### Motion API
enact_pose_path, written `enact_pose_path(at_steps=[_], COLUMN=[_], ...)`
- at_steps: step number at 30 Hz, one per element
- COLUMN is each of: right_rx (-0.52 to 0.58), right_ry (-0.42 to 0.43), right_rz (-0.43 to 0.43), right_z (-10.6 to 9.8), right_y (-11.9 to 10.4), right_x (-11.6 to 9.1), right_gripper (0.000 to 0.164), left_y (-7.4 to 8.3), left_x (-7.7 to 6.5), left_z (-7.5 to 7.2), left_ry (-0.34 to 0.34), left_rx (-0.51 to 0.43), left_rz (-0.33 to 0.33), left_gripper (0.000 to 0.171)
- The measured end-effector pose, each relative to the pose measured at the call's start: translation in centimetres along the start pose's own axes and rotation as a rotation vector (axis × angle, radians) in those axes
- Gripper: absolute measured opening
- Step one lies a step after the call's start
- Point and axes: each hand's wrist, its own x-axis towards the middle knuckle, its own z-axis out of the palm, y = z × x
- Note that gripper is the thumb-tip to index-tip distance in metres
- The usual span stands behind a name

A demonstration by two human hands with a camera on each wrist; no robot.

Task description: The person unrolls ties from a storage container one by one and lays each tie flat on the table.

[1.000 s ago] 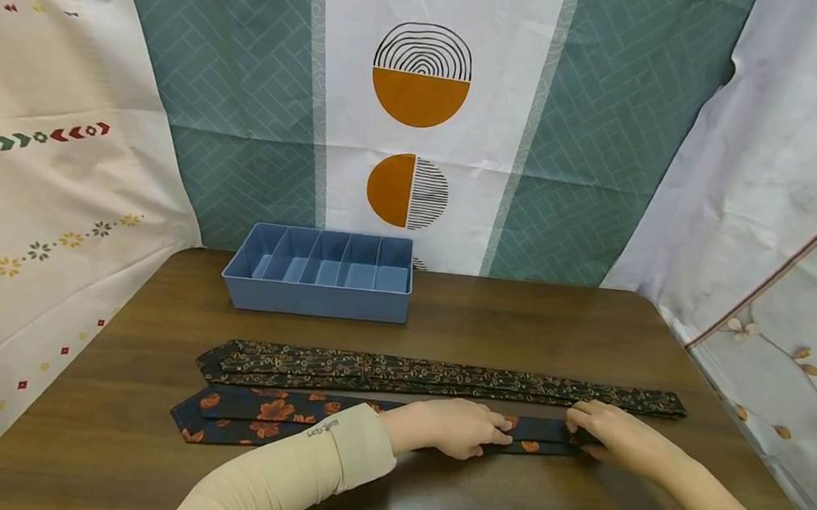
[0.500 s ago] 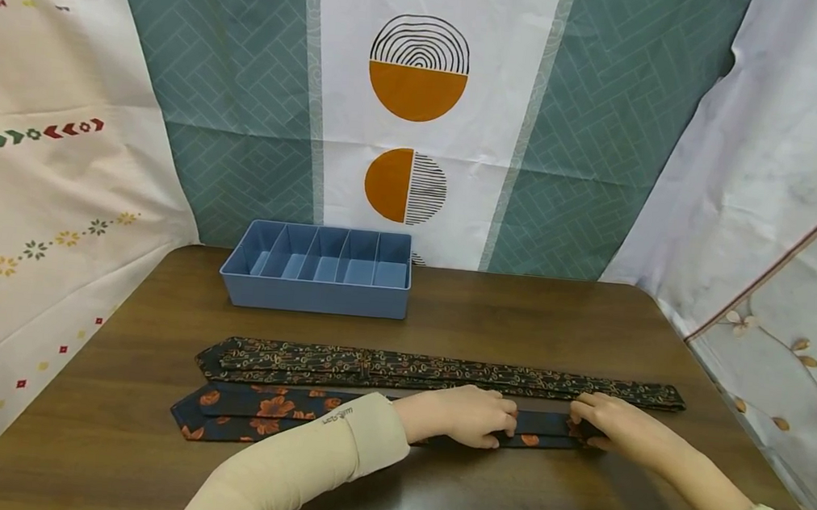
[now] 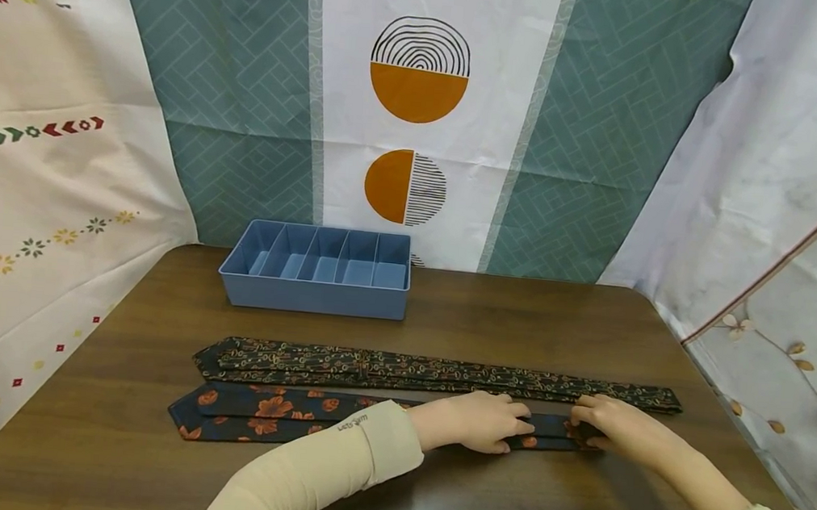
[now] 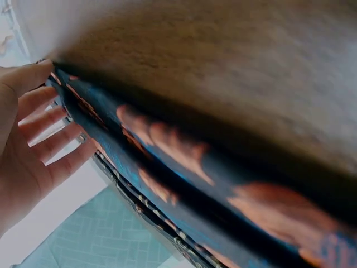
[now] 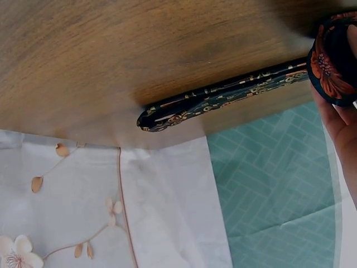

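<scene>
A navy necktie with orange flowers point(image 3: 273, 409) lies folded lengthwise across the table, wide pointed end to the left. My left hand point(image 3: 483, 422) rests on its right part, fingers spread and nearly straight in the left wrist view, fingertips along the fabric. At its right end, my right hand point(image 3: 616, 425) pinches the folded loop of the tie point(image 5: 326, 75), whose rounded fold shows in the right wrist view. Behind it a second necktie, black with a small gold pattern point(image 3: 399, 367), lies parallel, also folded; neither hand grips it.
A blue box point(image 3: 313, 297) with several narrow compartments stands at the back left of the brown wooden table point(image 3: 519, 321). Patterned cloths hang behind the table point(image 3: 568, 180) and along both sides.
My left hand has slid a little to the right along the navy necktie, closer to the right hand. The right hand stays nearly in place at the tie's end.
</scene>
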Motion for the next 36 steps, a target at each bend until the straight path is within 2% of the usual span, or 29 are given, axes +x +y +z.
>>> enact_pose_path(at_steps=[9, 13, 17, 24, 29, 36], right_rx=[-0.004, 0.019, 0.065, 0.092, 0.068, 0.008], right_ry=[-0.08, -0.072, -0.064, -0.126, -0.111, -0.056], right_rz=[0.047, 0.048, 0.055, 0.135, 0.118, 0.091], right_z=[-0.1, -0.2, -0.3, -0.3, -0.1, 0.0], right_y=[-0.1, 0.0, 0.1, -0.2, -0.2, 0.2], right_x=[0.0, -0.1, -0.2, -0.3, -0.5, -0.7], right_gripper=[0.033, 0.033, 0.032, 0.032, 0.033, 0.038], left_y=[0.7, 0.9, 1.0, 1.4, 1.8, 2.0], left_x=[0.8, 0.9, 1.2, 2.1, 2.8, 3.1], left_z=[0.1, 0.0, -0.3, -0.3, -0.5, -1.2], left_ry=[0.023, 0.031, 0.009, -0.048, -0.074, -0.109], left_rx=[0.069, 0.087, 0.066, 0.035, 0.038, 0.051], left_rz=[-0.02, -0.02, -0.008, 0.007, 0.017, -0.016], left_gripper=[0.05, 0.05, 0.052, 0.058, 0.057, 0.055])
